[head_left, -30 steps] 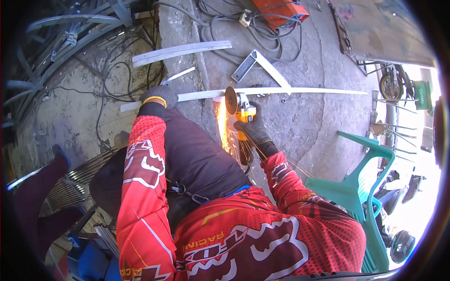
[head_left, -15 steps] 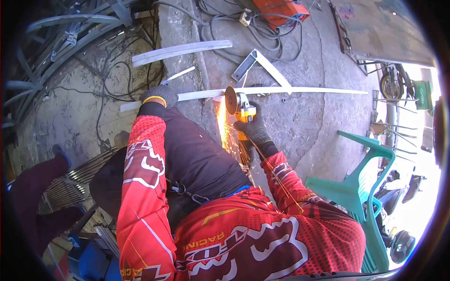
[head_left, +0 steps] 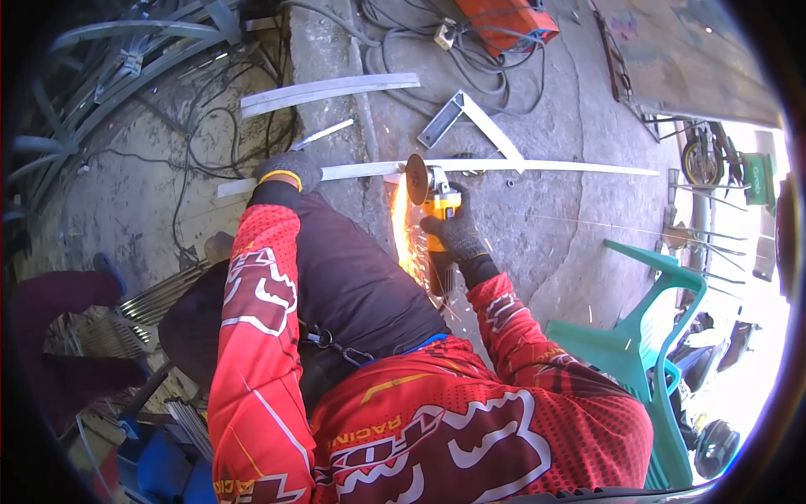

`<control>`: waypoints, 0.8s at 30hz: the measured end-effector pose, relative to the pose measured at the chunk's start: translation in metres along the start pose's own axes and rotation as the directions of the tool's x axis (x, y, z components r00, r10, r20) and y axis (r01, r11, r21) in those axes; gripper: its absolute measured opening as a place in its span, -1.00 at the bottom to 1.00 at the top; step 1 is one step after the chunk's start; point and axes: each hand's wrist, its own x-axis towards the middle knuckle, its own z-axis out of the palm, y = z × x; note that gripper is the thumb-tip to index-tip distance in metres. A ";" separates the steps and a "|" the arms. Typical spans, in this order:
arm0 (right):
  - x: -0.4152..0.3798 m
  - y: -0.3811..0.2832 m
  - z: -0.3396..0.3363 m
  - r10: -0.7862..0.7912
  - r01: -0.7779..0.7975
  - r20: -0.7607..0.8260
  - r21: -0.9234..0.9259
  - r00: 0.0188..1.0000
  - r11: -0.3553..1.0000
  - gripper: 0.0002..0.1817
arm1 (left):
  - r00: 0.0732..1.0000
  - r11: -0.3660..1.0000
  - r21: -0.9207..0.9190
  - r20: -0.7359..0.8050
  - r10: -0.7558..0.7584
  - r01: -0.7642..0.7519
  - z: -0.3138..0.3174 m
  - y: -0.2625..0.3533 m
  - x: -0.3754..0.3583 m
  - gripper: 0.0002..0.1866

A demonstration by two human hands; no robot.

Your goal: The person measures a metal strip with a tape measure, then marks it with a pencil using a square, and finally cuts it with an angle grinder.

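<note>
Broadly, a rough grey concrete floor (head_left: 546, 210) lies under everything, with a teal plastic armchair (head_left: 600, 340) near the right arm. Across the floor runs a long, thin, pale metal bar (head_left: 571, 166), passing under the left hand (head_left: 294, 170) and the disc. Beyond it lie a slightly curved, flat grey metal strip (head_left: 327, 92), an orange-red boxy unit (head_left: 510, 25) beside looped grey cable (head_left: 504, 82), and an L-shaped metal square (head_left: 495, 130), its pale arm reaching the bar. The yellow-bodied angle grinder (head_left: 441, 204) is at the bar's near side, the gloved right hand (head_left: 457, 233) closed round its body. The left, also gloved, is on the bar; how tightly its fingers are curled, I cannot tell. The round brown disc (head_left: 416, 179) stands upright at the bar, bright orange sparks (head_left: 405, 239) streaming toward the wearer.
</note>
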 end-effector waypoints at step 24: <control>0.003 0.007 0.000 0.008 -0.009 0.013 0.079 1.000 0.997 -0.02 | 0.999 0.997 -0.073 -0.017 -0.032 0.031 -0.008 0.007 -0.017 -0.45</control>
